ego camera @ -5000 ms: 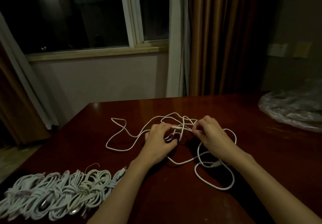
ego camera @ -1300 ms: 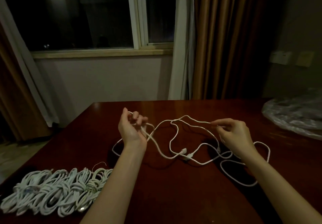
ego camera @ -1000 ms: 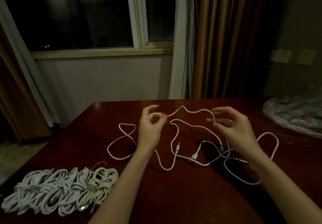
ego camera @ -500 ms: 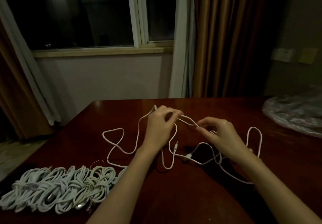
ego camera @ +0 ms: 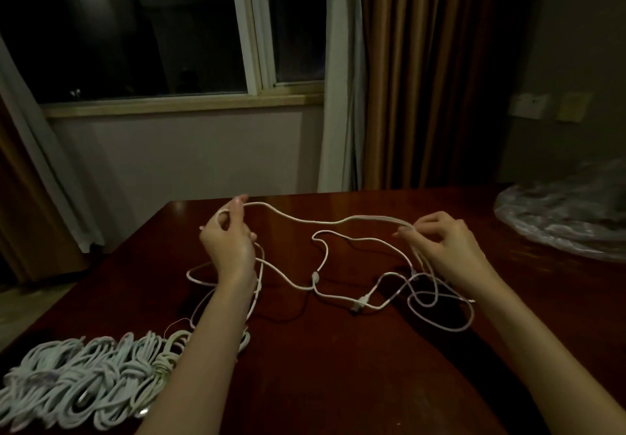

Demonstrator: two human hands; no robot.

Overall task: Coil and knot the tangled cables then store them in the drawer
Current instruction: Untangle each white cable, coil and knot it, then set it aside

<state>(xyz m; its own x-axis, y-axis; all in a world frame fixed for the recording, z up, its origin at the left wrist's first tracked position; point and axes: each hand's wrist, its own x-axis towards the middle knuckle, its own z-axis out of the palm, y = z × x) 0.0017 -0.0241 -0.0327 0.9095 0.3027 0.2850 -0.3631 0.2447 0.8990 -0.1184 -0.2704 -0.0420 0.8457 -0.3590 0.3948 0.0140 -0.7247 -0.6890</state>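
Left hand (ego camera: 228, 246) raised, fingers (ego camera: 237, 205) pinching the white cable (ego camera: 325, 222). Right hand (ego camera: 452, 248) raised, fingers (ego camera: 406, 231) curled, gripping the same cable. One span hangs between the hands above the worktop (ego camera: 338, 367). Remaining slack lies in loose loops on the worktop beneath and between the hands; two connectors rest there. Coiled cables (ego camera: 88, 377) piled at near left edge. Plastic bag (ego camera: 569, 207) at far right.
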